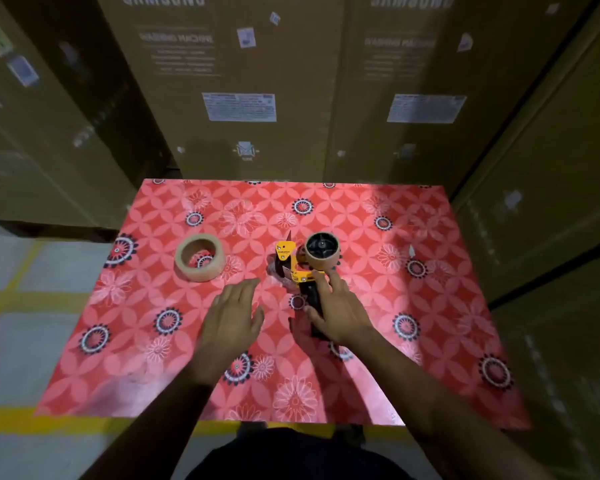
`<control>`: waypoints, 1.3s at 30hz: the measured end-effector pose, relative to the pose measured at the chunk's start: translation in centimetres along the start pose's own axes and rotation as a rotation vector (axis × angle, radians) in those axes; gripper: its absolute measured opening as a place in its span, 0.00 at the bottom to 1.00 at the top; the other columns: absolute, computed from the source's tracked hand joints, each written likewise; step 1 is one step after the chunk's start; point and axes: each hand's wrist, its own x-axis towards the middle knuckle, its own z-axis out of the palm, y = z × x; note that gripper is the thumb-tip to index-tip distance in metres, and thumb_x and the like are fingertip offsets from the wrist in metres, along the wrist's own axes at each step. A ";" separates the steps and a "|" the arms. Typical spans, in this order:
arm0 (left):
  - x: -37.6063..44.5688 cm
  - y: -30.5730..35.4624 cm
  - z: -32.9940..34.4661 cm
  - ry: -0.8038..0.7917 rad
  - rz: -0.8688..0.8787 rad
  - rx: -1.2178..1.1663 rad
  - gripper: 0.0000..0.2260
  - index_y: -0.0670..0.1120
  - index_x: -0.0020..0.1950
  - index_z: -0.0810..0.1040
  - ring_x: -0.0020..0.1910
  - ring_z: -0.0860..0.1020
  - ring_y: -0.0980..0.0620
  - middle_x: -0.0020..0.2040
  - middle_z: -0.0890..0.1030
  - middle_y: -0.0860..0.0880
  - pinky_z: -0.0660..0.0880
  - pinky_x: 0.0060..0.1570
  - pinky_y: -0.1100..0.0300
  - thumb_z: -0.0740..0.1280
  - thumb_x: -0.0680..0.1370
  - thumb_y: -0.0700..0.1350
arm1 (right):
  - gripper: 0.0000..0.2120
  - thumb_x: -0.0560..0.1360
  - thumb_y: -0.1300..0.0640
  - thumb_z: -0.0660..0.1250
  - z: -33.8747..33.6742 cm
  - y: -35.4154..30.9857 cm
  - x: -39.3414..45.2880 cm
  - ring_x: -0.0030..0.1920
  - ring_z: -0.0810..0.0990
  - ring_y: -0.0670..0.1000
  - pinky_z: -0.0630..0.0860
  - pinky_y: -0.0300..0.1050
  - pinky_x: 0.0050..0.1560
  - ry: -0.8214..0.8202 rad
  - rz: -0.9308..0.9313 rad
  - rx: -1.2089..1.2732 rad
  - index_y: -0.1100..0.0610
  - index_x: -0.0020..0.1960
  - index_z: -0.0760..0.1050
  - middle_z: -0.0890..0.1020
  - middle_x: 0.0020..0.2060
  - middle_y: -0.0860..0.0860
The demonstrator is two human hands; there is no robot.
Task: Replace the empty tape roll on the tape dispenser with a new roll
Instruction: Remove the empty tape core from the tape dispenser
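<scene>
Table [447, 306]: rectangular top under a glossy red cloth printed with pale petal shapes, white daisies and dark ringed medallions; bright glare on the far half and the near right.
Tape dispenser [293, 263]: hand-held type, yellow body plate with a small dark label, black handle pointing toward the person; lies at the middle of the table, slightly right of centre.
Empty roll [322, 252]: bare tan cardboard core seated on the dispenser's black hub, at the dispenser's far right end; the hub's spokes show through its open face.
New roll [199, 258]: full ring of pale beige tape lying flat on the cloth, well left of the dispenser and apart from both hands; the tablecloth pattern shows through its hole.
Right hand [340, 311]: laid over the black handle, thumb on the handle's left side, fingers spread; index finger stretched out toward the empty roll, its tip just short of the core. Loose contact, not a clenched hold.
Left hand [232, 317]: flat and released, fingers together and pointing away, hovering or resting on the cloth just left of the handle; blurred, holding nothing.
Surroundings: tall brown cardboard cartons [243, 81] with white labels stand behind and beside the table; grey floor with yellow lines [0, 299] at left.
</scene>
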 end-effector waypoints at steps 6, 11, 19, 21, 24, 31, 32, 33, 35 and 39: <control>-0.1 -0.2 0.3 -0.069 0.010 -0.041 0.25 0.45 0.80 0.67 0.71 0.73 0.46 0.73 0.76 0.45 0.72 0.70 0.47 0.66 0.84 0.48 | 0.37 0.76 0.63 0.70 1.6 -1.5 2.3 0.67 0.70 0.63 0.78 0.57 0.54 -0.042 0.088 0.019 0.55 0.79 0.56 0.62 0.72 0.59; 0.2 -0.9 0.8 -0.088 0.041 -0.081 0.25 0.46 0.80 0.67 0.71 0.73 0.47 0.74 0.76 0.46 0.71 0.70 0.49 0.66 0.84 0.46 | 0.35 0.71 0.72 0.65 1.5 -0.2 1.3 0.64 0.69 0.62 0.77 0.57 0.54 -0.027 0.107 0.078 0.51 0.75 0.63 0.65 0.72 0.55; 1.7 0.0 1.6 -0.154 0.096 -0.158 0.30 0.49 0.85 0.59 0.80 0.64 0.46 0.83 0.65 0.47 0.64 0.79 0.48 0.65 0.84 0.44 | 0.22 0.77 0.52 0.68 2.0 0.0 -0.3 0.63 0.68 0.61 0.72 0.57 0.56 0.003 0.091 -0.038 0.48 0.70 0.70 0.69 0.67 0.55; 1.6 0.1 1.9 -0.164 0.080 -0.154 0.29 0.49 0.85 0.59 0.81 0.63 0.45 0.85 0.62 0.47 0.63 0.80 0.47 0.64 0.85 0.45 | 0.18 0.80 0.48 0.66 2.2 0.0 -0.3 0.61 0.70 0.62 0.74 0.56 0.54 0.035 0.053 -0.044 0.48 0.68 0.73 0.73 0.65 0.55; 1.5 -0.2 2.0 -0.144 0.093 -0.138 0.29 0.49 0.84 0.62 0.81 0.62 0.46 0.85 0.62 0.49 0.63 0.80 0.46 0.65 0.84 0.43 | 0.18 0.79 0.48 0.68 2.4 0.2 -0.6 0.62 0.72 0.61 0.73 0.56 0.54 0.066 0.025 -0.029 0.47 0.68 0.76 0.77 0.63 0.55; 2.9 -0.3 2.3 -0.147 0.117 -0.143 0.23 0.47 0.79 0.71 0.75 0.68 0.46 0.77 0.72 0.47 0.70 0.73 0.42 0.66 0.84 0.46 | 0.17 0.76 0.61 0.70 2.3 0.0 0.4 0.56 0.74 0.60 0.75 0.55 0.50 0.050 -0.122 0.044 0.49 0.63 0.82 0.79 0.59 0.51; 2.9 -0.2 2.4 -0.129 0.112 -0.146 0.20 0.46 0.76 0.73 0.71 0.71 0.46 0.72 0.75 0.47 0.73 0.70 0.43 0.66 0.84 0.47 | 0.17 0.75 0.61 0.70 2.2 0.2 0.5 0.55 0.74 0.60 0.75 0.55 0.50 0.043 -0.129 0.046 0.49 0.62 0.82 0.79 0.58 0.51; 2.9 -0.1 2.4 -0.111 0.111 -0.146 0.18 0.45 0.73 0.75 0.66 0.72 0.46 0.67 0.77 0.47 0.74 0.66 0.43 0.66 0.84 0.47 | 0.18 0.74 0.61 0.69 2.2 0.5 0.5 0.56 0.74 0.60 0.75 0.54 0.50 0.023 -0.136 0.049 0.50 0.61 0.82 0.79 0.58 0.51; 2.9 0.0 2.5 -0.099 0.108 -0.144 0.13 0.45 0.67 0.78 0.60 0.72 0.47 0.58 0.78 0.48 0.75 0.60 0.45 0.67 0.83 0.46 | 0.19 0.72 0.57 0.68 2.0 0.9 0.3 0.57 0.73 0.57 0.74 0.51 0.51 -0.030 -0.147 0.067 0.51 0.62 0.81 0.80 0.57 0.51; 4.2 0.5 2.7 -0.097 0.057 -0.146 0.08 0.45 0.60 0.80 0.57 0.72 0.48 0.55 0.78 0.48 0.75 0.58 0.47 0.67 0.83 0.46 | 0.22 0.70 0.48 0.67 1.0 1.3 0.5 0.55 0.74 0.52 0.69 0.43 0.50 -0.049 -0.037 0.372 0.54 0.62 0.77 0.80 0.55 0.52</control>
